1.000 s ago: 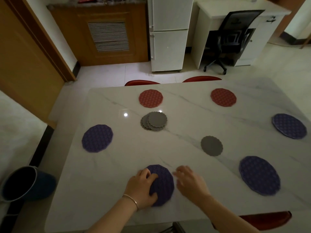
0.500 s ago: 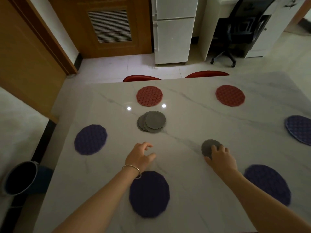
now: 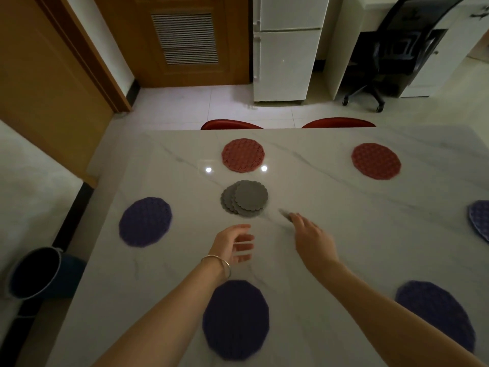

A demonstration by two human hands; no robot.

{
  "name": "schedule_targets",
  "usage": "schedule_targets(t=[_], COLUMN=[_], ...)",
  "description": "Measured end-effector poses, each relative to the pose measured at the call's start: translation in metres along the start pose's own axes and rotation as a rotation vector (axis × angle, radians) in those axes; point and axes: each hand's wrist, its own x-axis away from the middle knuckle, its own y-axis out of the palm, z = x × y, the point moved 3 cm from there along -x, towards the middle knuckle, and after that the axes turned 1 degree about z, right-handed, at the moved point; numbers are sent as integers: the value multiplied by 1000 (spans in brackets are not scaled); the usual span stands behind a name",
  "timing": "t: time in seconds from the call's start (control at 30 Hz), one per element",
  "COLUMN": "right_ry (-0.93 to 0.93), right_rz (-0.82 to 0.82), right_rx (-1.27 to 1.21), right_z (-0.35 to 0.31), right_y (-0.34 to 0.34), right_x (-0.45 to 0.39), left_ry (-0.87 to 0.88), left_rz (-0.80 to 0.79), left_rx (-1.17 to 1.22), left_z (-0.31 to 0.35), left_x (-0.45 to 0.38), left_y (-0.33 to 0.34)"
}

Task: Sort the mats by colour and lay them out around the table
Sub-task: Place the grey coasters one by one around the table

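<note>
Beside the grey stack (image 3: 244, 198), right hand (image 3: 312, 238) pinching edge-on grey mat (image 3: 285, 215) (left hand (image 3: 234, 245) slack, empty).

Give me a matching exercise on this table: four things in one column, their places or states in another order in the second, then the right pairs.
Things
1. stack of grey scalloped round mats
2. single grey scalloped mat
3. left hand
4. two red patterned round mats

Places or states
A. along the far edge of the white marble table
B. held by the right hand
C. open, holding nothing
D. lying mid-table, overlapping

Pairs: 1-D, 2-B, 3-C, 4-A
</note>
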Motion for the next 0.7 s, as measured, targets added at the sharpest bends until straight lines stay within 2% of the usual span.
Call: schedule_targets(t=[0.1,0.17,0.4,0.47,0.6,0.7], right_ry=[-258,-424,-741,-663,-223,-116], right_rz=[34,45,-43,-108,-181,-243], right_rx=[-22,8,-12,-2,-34,91], right_z=[-46,-64,-83,-81,-67,-64], right_y=[9,17,50,59,69,73], right_x=[-11,-15,-29,-44,-91,-115], left_ry=[-70,-55,-28,-4,-14,-19], left_rz=[37,67,134,200,279,292], left_rx=[271,364,322,313,350,326], left_z=[2,5,6,6,4,-4], left_x=[-4,-8,-17,-20,-24,-24], left_y=[-9,-19,-56,-67,-87,-100])
